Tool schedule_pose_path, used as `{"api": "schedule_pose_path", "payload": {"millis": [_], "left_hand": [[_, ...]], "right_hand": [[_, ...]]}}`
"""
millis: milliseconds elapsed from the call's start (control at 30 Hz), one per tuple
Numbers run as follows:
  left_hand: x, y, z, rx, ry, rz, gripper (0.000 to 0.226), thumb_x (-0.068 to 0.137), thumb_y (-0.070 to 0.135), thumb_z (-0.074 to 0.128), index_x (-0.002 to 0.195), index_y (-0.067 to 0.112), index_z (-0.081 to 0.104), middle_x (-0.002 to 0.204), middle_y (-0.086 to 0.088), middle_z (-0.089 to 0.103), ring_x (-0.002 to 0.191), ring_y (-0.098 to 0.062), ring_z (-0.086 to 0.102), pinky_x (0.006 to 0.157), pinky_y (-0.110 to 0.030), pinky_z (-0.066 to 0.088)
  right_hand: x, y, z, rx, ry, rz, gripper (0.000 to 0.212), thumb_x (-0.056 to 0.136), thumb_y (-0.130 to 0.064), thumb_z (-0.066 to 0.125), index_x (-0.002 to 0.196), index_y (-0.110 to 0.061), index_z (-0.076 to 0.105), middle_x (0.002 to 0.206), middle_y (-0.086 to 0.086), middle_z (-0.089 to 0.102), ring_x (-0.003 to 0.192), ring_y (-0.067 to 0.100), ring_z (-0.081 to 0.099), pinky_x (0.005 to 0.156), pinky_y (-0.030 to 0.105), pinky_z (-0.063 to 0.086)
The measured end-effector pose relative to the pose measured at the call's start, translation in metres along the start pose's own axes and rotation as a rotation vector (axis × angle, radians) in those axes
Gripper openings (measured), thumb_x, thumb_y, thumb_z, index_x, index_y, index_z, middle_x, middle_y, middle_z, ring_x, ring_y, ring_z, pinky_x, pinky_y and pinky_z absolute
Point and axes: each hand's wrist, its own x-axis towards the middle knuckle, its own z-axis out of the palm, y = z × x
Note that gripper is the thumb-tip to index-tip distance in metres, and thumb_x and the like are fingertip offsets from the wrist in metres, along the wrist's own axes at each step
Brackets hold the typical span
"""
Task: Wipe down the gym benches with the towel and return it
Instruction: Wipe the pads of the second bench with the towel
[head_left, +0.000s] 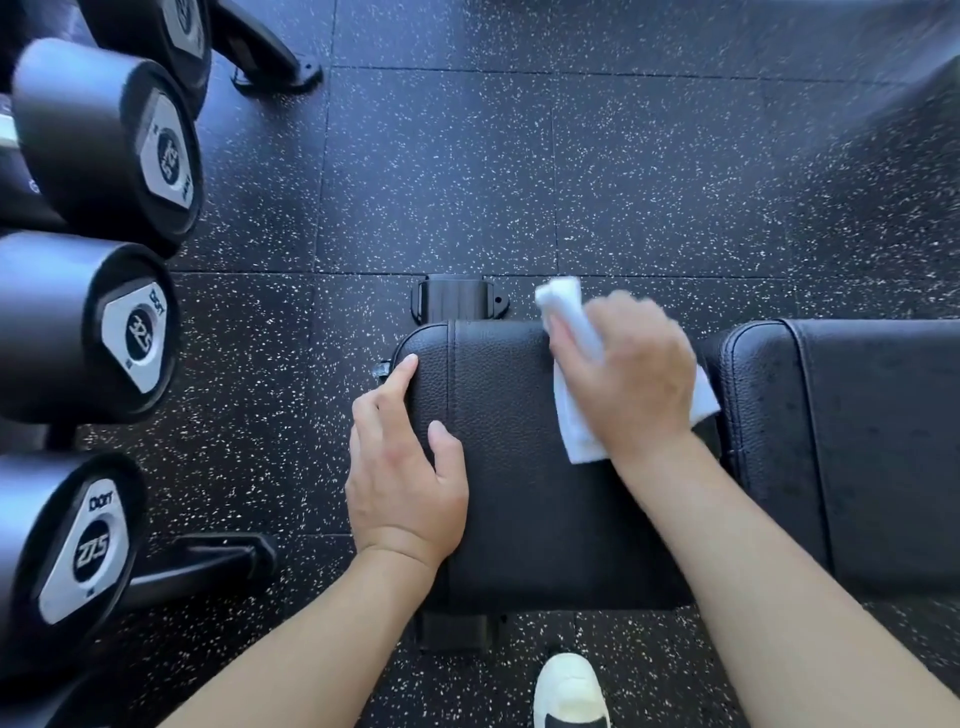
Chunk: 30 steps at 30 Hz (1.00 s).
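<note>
The wiping step is in hand. The right hand (631, 379) presses a folded white cloth towel (574, 364) flat against the far right part of the black, grained-leather seat pad (509, 467) of the gym bench. Its fingers are spread over the cloth and seem to curl lightly round its upper fold, so it holds the towel as it presses. One end of the towel sticks out past the fingertips beyond the pad's far edge; the other end shows below the wrist, near the gap between this pad and the longer black padded backrest (857, 441) to the right.

The left hand (405, 457) holds nothing: it rests open on the pad's left edge, forefinger stretched out along the stitched seam, thumb on the top, seemingly to steady the person or the pad.

To the left, black round-headed dumbbells (104, 150) with silver number plates lie on a rack, well apart from the bench. A white shoe (569, 691) stands on the speckled black rubber floor (519, 156) just below the pad.

Judging from where the towel lies, most of this pad is probably not yet covered. The next move calls for drawing the towel leftward across the pad with steady pressure, lifting the left hand clear, then passing to the backrest.
</note>
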Motion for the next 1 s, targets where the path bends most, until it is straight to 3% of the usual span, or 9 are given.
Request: {"api": "schedule_pose_path", "payload": {"millis": [100, 200, 333, 433, 567, 633, 733, 900, 1000], "left_hand": [[-0.001, 0.001, -0.001, -0.002, 0.000, 0.004, 0.064, 0.092, 0.043, 0.038, 0.156, 0.037, 0.033, 0.138, 0.002, 0.045, 0.120, -0.030, 0.055, 0.090, -0.049, 0.049], [0.000, 0.002, -0.001, -0.004, -0.008, 0.005, 0.065, 0.091, 0.042, 0.039, 0.156, 0.035, 0.035, 0.139, 0.000, 0.045, 0.121, -0.033, 0.055, 0.092, -0.051, 0.049], [0.000, 0.003, -0.002, -0.003, -0.010, -0.005, 0.067, 0.090, 0.043, 0.037, 0.156, 0.033, 0.036, 0.141, -0.003, 0.047, 0.121, -0.035, 0.055, 0.090, -0.052, 0.050], [0.000, 0.005, -0.002, 0.011, -0.004, -0.004, 0.066, 0.091, 0.042, 0.038, 0.157, 0.033, 0.035, 0.138, -0.003, 0.047, 0.116, -0.035, 0.056, 0.090, -0.053, 0.050], [0.000, 0.005, -0.003, 0.016, -0.001, 0.001, 0.065, 0.092, 0.040, 0.039, 0.157, 0.033, 0.035, 0.135, -0.001, 0.047, 0.114, -0.033, 0.056, 0.090, -0.052, 0.050], [0.001, 0.005, -0.002, 0.026, -0.004, -0.013, 0.065, 0.092, 0.040, 0.039, 0.157, 0.033, 0.035, 0.135, -0.002, 0.047, 0.114, -0.032, 0.056, 0.089, -0.052, 0.050], [0.000, 0.006, -0.002, 0.024, -0.003, -0.033, 0.066, 0.092, 0.039, 0.040, 0.157, 0.032, 0.035, 0.137, -0.003, 0.047, 0.117, -0.033, 0.055, 0.090, -0.053, 0.051], [-0.001, 0.007, -0.001, 0.001, 0.010, -0.022, 0.067, 0.090, 0.041, 0.038, 0.156, 0.030, 0.037, 0.141, -0.003, 0.047, 0.125, -0.033, 0.053, 0.095, -0.055, 0.050], [-0.001, 0.007, -0.001, -0.003, 0.018, -0.018, 0.068, 0.090, 0.041, 0.038, 0.156, 0.030, 0.038, 0.144, -0.004, 0.047, 0.127, -0.031, 0.051, 0.096, -0.054, 0.049]], "right_hand": [[0.039, -0.022, 0.021, -0.027, -0.124, 0.122, 0.039, 0.096, -0.047, 0.064, 0.073, -0.016, 0.059, 0.079, 0.009, 0.063, 0.075, 0.035, 0.060, 0.065, 0.037, 0.031], [0.042, -0.067, 0.040, 0.027, -0.193, 0.021, 0.036, 0.095, -0.046, 0.064, 0.082, -0.013, 0.070, 0.084, 0.009, 0.068, 0.078, 0.034, 0.063, 0.066, 0.038, 0.034], [0.030, -0.093, 0.044, 0.155, -0.157, -0.041, 0.029, 0.089, -0.036, 0.074, 0.074, -0.012, 0.065, 0.074, 0.007, 0.063, 0.070, 0.034, 0.059, 0.063, 0.037, 0.031], [0.035, -0.058, 0.036, 0.157, -0.176, -0.120, 0.032, 0.089, -0.038, 0.074, 0.072, -0.013, 0.063, 0.072, 0.005, 0.061, 0.067, 0.030, 0.058, 0.060, 0.035, 0.034], [0.045, 0.018, 0.013, 0.046, -0.168, 0.046, 0.041, 0.093, -0.044, 0.068, 0.067, -0.017, 0.051, 0.070, 0.004, 0.055, 0.069, 0.033, 0.056, 0.060, 0.034, 0.032], [0.044, 0.024, 0.009, 0.031, -0.159, 0.077, 0.043, 0.093, -0.044, 0.068, 0.066, -0.019, 0.046, 0.070, 0.005, 0.055, 0.069, 0.034, 0.055, 0.060, 0.036, 0.035], [0.044, -0.012, 0.016, 0.056, -0.192, 0.028, 0.043, 0.092, -0.041, 0.070, 0.064, -0.021, 0.044, 0.067, 0.005, 0.055, 0.066, 0.034, 0.056, 0.059, 0.035, 0.031], [0.039, -0.091, 0.043, 0.188, -0.225, -0.056, 0.030, 0.089, -0.038, 0.073, 0.072, -0.014, 0.065, 0.075, 0.006, 0.065, 0.071, 0.034, 0.060, 0.062, 0.038, 0.032], [0.036, -0.091, 0.045, 0.238, -0.235, -0.103, 0.033, 0.092, -0.039, 0.071, 0.073, -0.015, 0.062, 0.076, 0.004, 0.063, 0.072, 0.032, 0.058, 0.062, 0.038, 0.033]]}}
